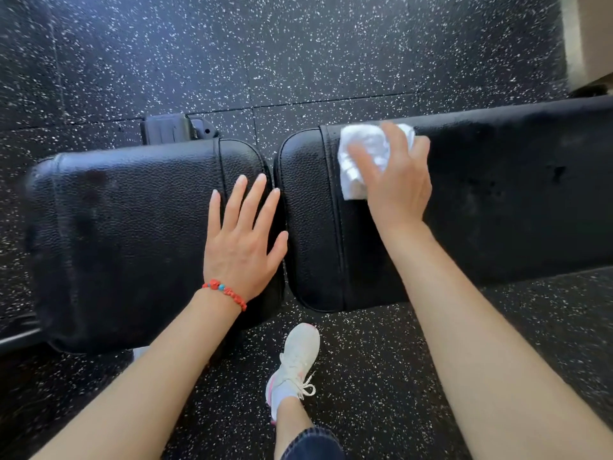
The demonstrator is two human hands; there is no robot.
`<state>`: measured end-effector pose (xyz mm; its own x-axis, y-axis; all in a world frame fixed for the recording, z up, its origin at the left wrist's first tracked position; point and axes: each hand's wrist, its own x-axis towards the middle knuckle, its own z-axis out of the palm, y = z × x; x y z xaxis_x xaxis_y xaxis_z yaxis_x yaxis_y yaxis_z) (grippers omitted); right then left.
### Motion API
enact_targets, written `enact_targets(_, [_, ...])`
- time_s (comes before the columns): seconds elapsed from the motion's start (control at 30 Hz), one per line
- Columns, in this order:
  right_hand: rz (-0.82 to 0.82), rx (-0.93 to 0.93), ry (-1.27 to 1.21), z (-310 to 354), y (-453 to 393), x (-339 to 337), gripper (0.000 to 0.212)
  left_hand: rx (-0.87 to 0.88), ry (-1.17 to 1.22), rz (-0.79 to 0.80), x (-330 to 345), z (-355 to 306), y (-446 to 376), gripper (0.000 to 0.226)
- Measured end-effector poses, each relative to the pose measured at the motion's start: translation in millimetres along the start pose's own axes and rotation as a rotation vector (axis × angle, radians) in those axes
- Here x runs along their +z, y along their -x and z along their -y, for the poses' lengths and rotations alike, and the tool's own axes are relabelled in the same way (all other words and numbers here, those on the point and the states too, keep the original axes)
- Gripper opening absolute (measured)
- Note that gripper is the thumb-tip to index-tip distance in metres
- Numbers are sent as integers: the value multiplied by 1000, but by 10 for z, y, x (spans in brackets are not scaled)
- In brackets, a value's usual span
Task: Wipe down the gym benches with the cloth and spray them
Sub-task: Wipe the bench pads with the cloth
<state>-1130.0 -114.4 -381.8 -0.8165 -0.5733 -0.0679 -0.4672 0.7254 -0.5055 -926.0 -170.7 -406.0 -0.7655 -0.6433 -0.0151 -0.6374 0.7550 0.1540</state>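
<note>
A black padded gym bench lies across the view in two parts: a seat pad on the left and a long back pad on the right. My left hand rests flat on the seat pad's right end, fingers spread, holding nothing. My right hand presses a crumpled white cloth onto the left end of the back pad, near its far edge. The hand and cloth are blurred. No spray bottle is in view.
Black rubber floor with white speckles surrounds the bench. A black frame part sticks out behind the seat pad. My white sneaker stands just in front of the gap between pads. A pale wall edge is at top right.
</note>
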Motion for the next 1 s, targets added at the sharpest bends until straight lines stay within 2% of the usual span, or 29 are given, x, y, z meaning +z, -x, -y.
enact_targets(0.13, [10,-45,-17,-91,136,-23,53,0,-8,2,-13,-6,4,53])
enact_targets(0.37, [66,27,-12,-453,1011,-257,50,-10,-1,-8,-6,2,1,53])
enact_targets(0.6, [19,15,-75,-69,235,-63,51,-9,-20,-5,11,-4,-9,53])
enact_targets(0.83, [8,-165,-26,-136,26,-135,45,-66,46,-40,-91,-184,-104,53])
enact_targets(0.9, [-3,-87,-32,-235,-98,-201,47,-24,113,-41,-111,-306,-262,54])
enact_targets(1.0, [-49,134,-75,-459,-344,-345,51,60,177,0,-94,-478,-544,56])
